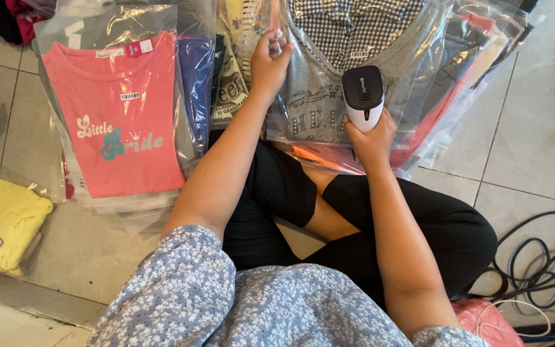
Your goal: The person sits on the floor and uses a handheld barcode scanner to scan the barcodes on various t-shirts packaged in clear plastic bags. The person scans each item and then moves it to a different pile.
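Crossed legs in black sit on the floor tiles [521, 160]. Your right hand [370, 138] is closed around a handheld barcode scanner [363, 95]; your left hand [270, 64] pinches the bagged grey top [319, 106], propped ahead. Judged light, limp, slippery film: hold by the bag's upper edge.
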